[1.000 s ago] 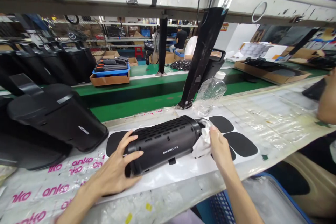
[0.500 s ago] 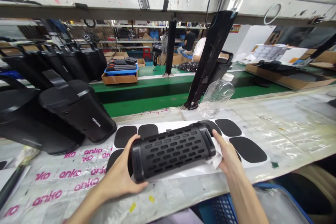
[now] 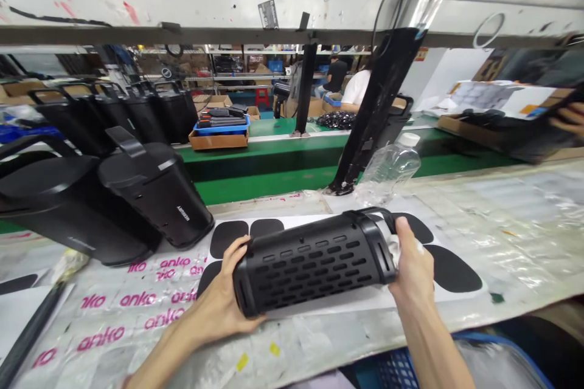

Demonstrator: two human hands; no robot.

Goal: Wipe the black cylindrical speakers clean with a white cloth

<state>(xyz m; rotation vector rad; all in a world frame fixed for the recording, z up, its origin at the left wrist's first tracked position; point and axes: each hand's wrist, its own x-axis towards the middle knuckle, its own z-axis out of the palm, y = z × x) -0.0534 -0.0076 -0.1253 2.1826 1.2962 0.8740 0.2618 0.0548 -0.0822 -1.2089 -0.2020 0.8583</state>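
A black cylindrical speaker [image 3: 310, 264] with a slotted grille lies across the bench, lifted slightly between my hands. My left hand [image 3: 223, 301] cups its left end. My right hand [image 3: 410, 264] presses a white cloth [image 3: 398, 247] against its right end cap. Under the speaker lies a white sheet [image 3: 328, 302] carrying black oval pads [image 3: 451, 267].
Two large black speaker housings [image 3: 155, 191] lie at the left on plastic printed "anko" [image 3: 137, 299]. A clear empty bottle [image 3: 387, 170] leans by a black slanted post [image 3: 378, 109]. A green conveyor [image 3: 264, 164] runs behind. Another person's hand [image 3: 568, 117] shows at the far right.
The speaker has rolled so its grille faces up and has risen a little. My right hand moved from beside the end to pressing the cloth on the end cap.
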